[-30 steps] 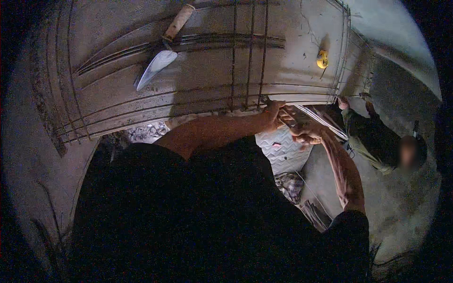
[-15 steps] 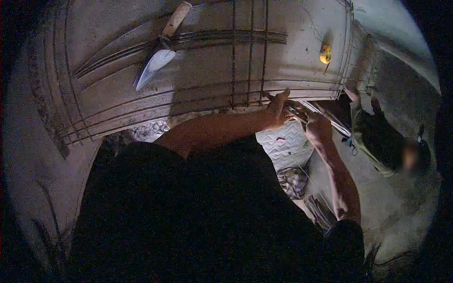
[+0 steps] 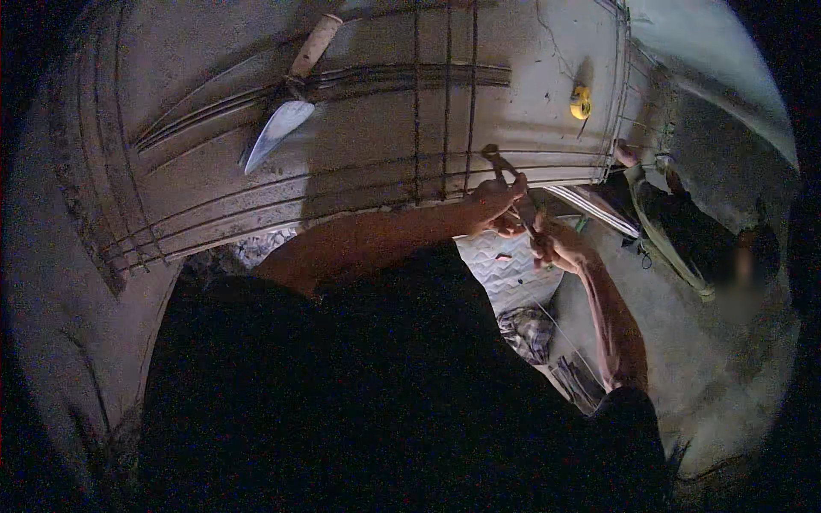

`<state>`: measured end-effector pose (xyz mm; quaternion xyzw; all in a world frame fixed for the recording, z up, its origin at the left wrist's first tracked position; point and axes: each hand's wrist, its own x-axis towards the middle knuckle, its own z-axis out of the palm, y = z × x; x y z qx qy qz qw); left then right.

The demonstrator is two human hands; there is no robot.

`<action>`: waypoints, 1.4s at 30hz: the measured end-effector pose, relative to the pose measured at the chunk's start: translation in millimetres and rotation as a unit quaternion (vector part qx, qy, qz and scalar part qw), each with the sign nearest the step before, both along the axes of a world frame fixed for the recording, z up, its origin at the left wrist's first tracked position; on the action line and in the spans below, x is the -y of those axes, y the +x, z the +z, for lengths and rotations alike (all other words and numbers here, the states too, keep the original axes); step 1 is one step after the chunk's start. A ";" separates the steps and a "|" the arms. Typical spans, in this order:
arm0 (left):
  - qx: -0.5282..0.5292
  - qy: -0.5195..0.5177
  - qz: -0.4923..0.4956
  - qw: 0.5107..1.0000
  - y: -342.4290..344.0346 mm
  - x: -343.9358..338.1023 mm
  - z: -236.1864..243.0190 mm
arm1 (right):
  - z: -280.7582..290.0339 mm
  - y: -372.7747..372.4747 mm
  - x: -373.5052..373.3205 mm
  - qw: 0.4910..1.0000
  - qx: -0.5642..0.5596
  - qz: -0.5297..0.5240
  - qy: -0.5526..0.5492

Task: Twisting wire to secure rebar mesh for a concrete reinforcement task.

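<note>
My right hand [image 3: 556, 244] is closed round the lower end of a dark pair of pincers [image 3: 532, 205]. Their blunt head points up and left, over the thin steel rods [image 3: 376, 162]. Right beside the handles is my left hand [image 3: 500, 205], thumb up and fingers curled at the near edge of the rods. What its fingers grip, if anything, is too dark to make out. My left forearm crosses the near edge of the rod frame.
A trowel [image 3: 282, 124] lies on the far left surface, and a yellow tape measure [image 3: 581, 103] at the far right. Another person [image 3: 684, 222] is at the right, a hand by the frame's corner. Below are a pale quilted sheet [image 3: 513, 278] and a crumpled cloth [image 3: 526, 333].
My right hand has dropped a little, away from my left hand. The pincers have swung up, and their head now shows above my left hand. The view has shifted slightly.
</note>
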<state>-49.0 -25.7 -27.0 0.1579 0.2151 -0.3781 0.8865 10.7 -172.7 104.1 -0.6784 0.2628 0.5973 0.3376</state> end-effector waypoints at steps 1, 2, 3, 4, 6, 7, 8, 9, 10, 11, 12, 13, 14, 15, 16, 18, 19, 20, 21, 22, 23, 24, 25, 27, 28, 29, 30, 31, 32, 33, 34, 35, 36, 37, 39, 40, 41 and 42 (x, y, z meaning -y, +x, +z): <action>0.058 0.035 -0.014 0.998 1.4 -7.2 1.9 | -3.1 -4.3 12.9 0.998 -0.006 0.040 0.039; 0.117 0.070 -0.029 0.990 5.3 -14.3 4.0 | -7.3 -8.6 21.6 0.998 -0.003 0.040 0.041; 0.090 0.113 -0.051 0.988 10.2 -16.8 6.4 | -10.3 -13.8 30.6 0.998 0.034 0.023 0.058; 0.095 0.115 -0.055 0.987 14.7 -16.4 -5.3 | -10.4 -16.6 35.7 0.995 0.074 0.001 0.073; 0.512 0.404 -0.016 0.758 18.3 -22.6 -33.7 | -4.6 -16.4 34.4 0.993 0.083 0.000 0.081; 0.507 0.445 0.016 0.738 15.2 -32.0 -27.8 | 3.2 -13.4 22.7 0.991 0.075 0.015 0.107; 0.516 0.447 0.012 0.731 15.6 -36.3 -35.1 | 9.1 -13.1 13.9 0.988 0.069 0.029 0.132; 0.544 0.497 0.074 0.672 19.1 -38.9 -48.1 | 12.0 -16.6 8.2 0.987 0.081 0.022 0.140; 0.568 0.537 0.136 0.608 23.3 -44.6 -48.3 | 14.7 -22.3 3.8 0.979 0.051 -0.023 0.195; 0.582 0.534 0.131 0.599 25.1 -46.5 -45.9 | 15.6 -27.1 2.6 0.965 0.022 -0.066 0.251; 0.523 0.574 0.088 0.625 26.7 -52.1 -28.8 | 14.0 -32.5 6.1 0.963 0.037 -0.075 0.257; 0.458 0.613 0.045 0.642 30.6 -58.4 -12.3 | 7.6 -35.9 12.3 0.939 -0.006 -0.129 0.320; 0.474 0.612 0.043 0.632 36.0 -66.4 3.8 | 3.9 -38.5 16.2 0.906 -0.048 -0.178 0.382; 0.498 0.610 -0.086 0.611 38.8 -76.7 20.0 | 7.1 -39.9 11.9 0.890 -0.055 -0.206 0.403; 0.511 0.598 -0.215 0.579 40.3 -83.7 29.5 | -0.4 -46.6 15.7 0.885 -0.044 -0.207 0.414; 0.533 0.597 -0.189 0.569 40.4 -83.1 -11.3 | -22.4 -60.9 23.7 0.816 -0.062 -0.283 0.501; 0.549 0.589 -0.162 0.570 44.9 -88.3 -13.9 | -24.7 -66.1 20.2 0.771 -0.052 -0.296 0.562; 0.554 0.594 -0.163 0.560 50.0 -95.6 -16.9 | -27.1 -65.4 25.3 0.766 -0.046 -0.293 0.571; 0.504 0.674 -0.115 0.528 52.6 -107.2 -0.6 | -31.9 -65.7 33.9 0.787 -0.027 -0.295 0.541; 0.446 0.746 -0.064 0.490 51.7 -116.8 9.7 | -35.2 -65.9 41.2 0.808 -0.011 -0.297 0.509; 0.444 0.752 -0.065 0.483 54.2 -123.6 -1.9 | -39.9 -58.9 44.9 0.840 0.023 -0.273 0.469; 0.486 0.798 0.054 0.354 58.0 -132.6 -24.7 | -50.5 -51.5 50.6 0.837 0.015 -0.266 0.479; 0.518 0.811 0.166 0.214 59.8 -137.2 -25.1 | -66.4 -46.4 60.6 0.878 0.143 -0.196 0.413; 0.472 0.792 0.066 0.382 58.3 -151.7 -4.0 | -91.6 -25.6 79.4 0.903 0.299 -0.116 0.285; 0.404 0.739 -0.029 0.539 54.4 -157.8 15.8 | -102.7 -11.5 83.4 0.908 0.329 -0.111 0.234; 0.403 0.745 -0.040 0.530 49.2 -162.0 27.0 | -112.5 0.9 82.0 0.907 0.397 -0.016 0.141; 0.399 0.763 -0.032 0.507 43.4 -163.3 36.6 | -122.8 12.3 80.3 0.884 0.458 0.079 0.044; 0.395 0.780 -0.023 0.485 38.4 -161.8 49.1 | -134.1 21.3 81.1 0.782 0.594 0.188 -0.029; 0.397 0.784 -0.032 0.476 31.3 -159.9 61.3 | -146.2 27.5 80.8 0.643 0.702 0.287 -0.105; 0.381 0.780 -0.027 0.496 21.6 -157.0 75.9 | -150.3 34.8 74.4 0.646 0.705 0.278 -0.097; 0.364 0.775 -0.019 0.516 15.0 -154.6 86.4 | -146.2 42.5 67.9 0.658 0.694 0.268 -0.117; 0.363 0.780 -0.023 0.509 12.8 -153.7 91.7 | -146.0 49.3 63.2 0.670 0.682 0.259 -0.137; 0.345 0.787 -0.067 0.508 12.7 -150.6 95.6 | -157.2 55.2 68.1 0.672 0.683 0.252 -0.135; 0.322 0.792 -0.113 0.506 10.5 -148.5 98.4 | -171.1 57.4 73.7 0.627 0.710 0.276 -0.165; 0.341 0.791 -0.091 0.499 8.2 -142.9 99.4 | -183.3 55.7 76.2 0.582 0.734 0.294 -0.189; 0.361 0.788 -0.062 0.496 6.2 -141.1 99.2 | -168.8 53.9 66.9 0.608 0.740 0.252 -0.138; 0.358 0.791 -0.065 0.492 5.0 -138.6 96.9 | -159.4 50.9 59.3 0.631 0.742 0.208 -0.088; 0.334 0.762 -0.043 0.553 5.7 -133.6 95.7 | -157.6 47.0 56.9 0.632 0.742 0.204 -0.087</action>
